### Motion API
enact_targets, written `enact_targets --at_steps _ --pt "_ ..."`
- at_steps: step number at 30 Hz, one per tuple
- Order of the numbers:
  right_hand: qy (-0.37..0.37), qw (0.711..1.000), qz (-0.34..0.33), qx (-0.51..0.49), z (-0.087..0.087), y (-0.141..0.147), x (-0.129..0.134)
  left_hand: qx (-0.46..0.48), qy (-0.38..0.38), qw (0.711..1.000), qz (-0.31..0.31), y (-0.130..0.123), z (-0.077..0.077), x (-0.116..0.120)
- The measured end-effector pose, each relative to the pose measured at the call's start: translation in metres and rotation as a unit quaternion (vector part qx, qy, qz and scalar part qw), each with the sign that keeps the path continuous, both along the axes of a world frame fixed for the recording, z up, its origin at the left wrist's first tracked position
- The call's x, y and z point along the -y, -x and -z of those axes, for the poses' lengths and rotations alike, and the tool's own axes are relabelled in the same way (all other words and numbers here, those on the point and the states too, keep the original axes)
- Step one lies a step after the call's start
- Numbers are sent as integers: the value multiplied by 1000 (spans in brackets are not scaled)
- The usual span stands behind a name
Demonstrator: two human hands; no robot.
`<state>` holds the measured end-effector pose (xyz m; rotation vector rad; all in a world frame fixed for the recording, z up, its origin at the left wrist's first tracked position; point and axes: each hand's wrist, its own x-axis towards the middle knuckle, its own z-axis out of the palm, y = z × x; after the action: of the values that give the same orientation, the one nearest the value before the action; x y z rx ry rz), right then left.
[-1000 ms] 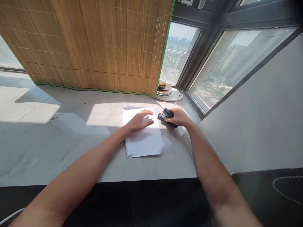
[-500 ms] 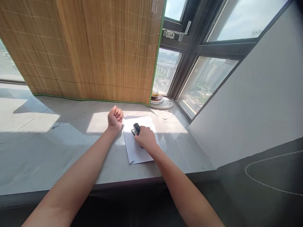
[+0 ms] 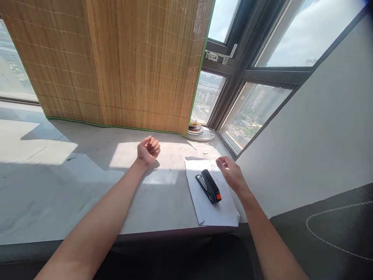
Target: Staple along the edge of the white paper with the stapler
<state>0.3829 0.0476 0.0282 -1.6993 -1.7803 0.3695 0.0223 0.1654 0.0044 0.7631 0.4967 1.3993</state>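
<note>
A black stapler with an orange-red end lies on white paper near the ledge's front edge. Writing shows on the paper's upper right part. My right hand is at the paper's upper right edge, apart from the stapler, with its fingers curled and thumb near the fingertips; whether anything is between them is too small to tell. Left of the paper, my left hand is closed in a loose fist over the sunlit ledge, with nothing visible in it.
Stacked plates stand in the window corner on the pale ledge. A bamboo blind hangs along the back. On the right rises a white wall, and a small scrap lies behind the paper.
My right hand has let go of the stapler and moved right. The paper and stapler have shifted right and nearer the front edge. The view has tilted slightly, and my left hand stays closed.
</note>
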Motion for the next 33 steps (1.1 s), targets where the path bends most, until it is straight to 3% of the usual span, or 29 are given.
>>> enact_targets --at_steps 2,3,6,10,13,19,22,27,33 --pt "-67 995 1 74 8 1 -29 4 19 998 65 9 1 1" --pt "-60 991 -20 121 15 4 -45 9 26 996 89 13 2 1" --pt "36 973 -43 225 43 20 -84 52 24 992 117 27 3 0" --pt "103 957 -45 267 66 56 -111 143 -15 986 85 40 4 -3" --pt "85 960 -78 256 69 102 -118 180 -45 980 65 49 6 -6" --pt "80 971 -102 201 63 225 -126 231 -147 962 1 72 13 -10" --pt "76 974 -115 182 61 262 -128 234 -173 957 3 78 17 -13" --pt "62 975 -112 182 61 275 -125 225 -175 956 69 75 20 -13" --pt "46 975 -95 193 62 247 -115 130 -116 980 93 70 18 -12"
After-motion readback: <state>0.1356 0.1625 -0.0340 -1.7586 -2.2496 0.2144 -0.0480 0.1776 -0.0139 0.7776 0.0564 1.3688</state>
